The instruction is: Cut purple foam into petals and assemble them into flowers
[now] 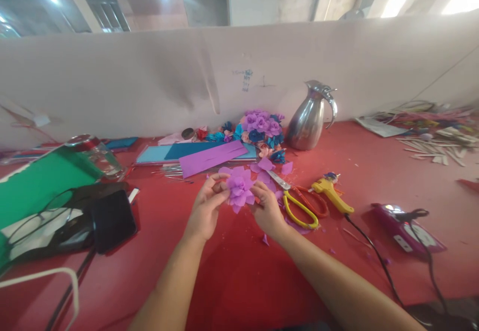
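Red table [232,276], pale wall [149,66] behind. Purple paper flower [240,186] held up over the table, around the middle, between both hands. Flower is open, facing the camera, layered: outer petals broad with pointed tips, spread like a star; inner ones smaller, cupped, bunched around a tight center. Light purple throughout, darker in the folds; fine detail at center too blurred to read.

Left hand [209,203] pinches the flower's left side, thumb and fingers closed on the petals. Right hand [267,208] touches its right edge, fingers bent and narrow; can't tell if it grips.

Behind: purple paper strip [213,159], similar shade, slanted across blue sheets [154,154]. Loose petals [287,167] and scissors [285,185] just beside right hand; glue gun [333,194] farther right. Bunch of paper flowers [262,125] near the wall, next to metal jug [307,121].
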### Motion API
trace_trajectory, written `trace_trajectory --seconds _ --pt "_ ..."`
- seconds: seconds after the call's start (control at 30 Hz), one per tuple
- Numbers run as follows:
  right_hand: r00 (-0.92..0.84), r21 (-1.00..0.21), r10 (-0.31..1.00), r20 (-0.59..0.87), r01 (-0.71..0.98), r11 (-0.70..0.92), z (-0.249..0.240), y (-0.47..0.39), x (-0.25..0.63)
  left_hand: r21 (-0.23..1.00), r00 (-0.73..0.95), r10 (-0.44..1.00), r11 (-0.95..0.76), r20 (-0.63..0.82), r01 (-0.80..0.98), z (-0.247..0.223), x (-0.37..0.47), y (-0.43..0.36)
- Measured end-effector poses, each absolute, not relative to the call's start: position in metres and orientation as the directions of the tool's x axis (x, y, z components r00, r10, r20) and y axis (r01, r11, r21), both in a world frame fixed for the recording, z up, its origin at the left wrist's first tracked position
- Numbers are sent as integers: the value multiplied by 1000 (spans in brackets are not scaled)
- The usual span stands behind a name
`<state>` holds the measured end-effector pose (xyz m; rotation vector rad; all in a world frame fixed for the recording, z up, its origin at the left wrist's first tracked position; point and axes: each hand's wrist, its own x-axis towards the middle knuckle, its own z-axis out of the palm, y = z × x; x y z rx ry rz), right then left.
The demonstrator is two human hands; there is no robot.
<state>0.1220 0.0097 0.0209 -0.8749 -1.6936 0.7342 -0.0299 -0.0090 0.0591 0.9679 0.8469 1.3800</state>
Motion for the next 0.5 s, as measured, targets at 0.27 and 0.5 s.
trace_trajectory --seconds 0.27,0.5 --pt "-227 -740 783 579 259 621 22 7 120 921 -67 998 -33 8 -387 59 -35 -5" --pt "-259 -750 785 563 240 617 23 6 120 928 -194 980 -105 36 -358 56 -38 -1"
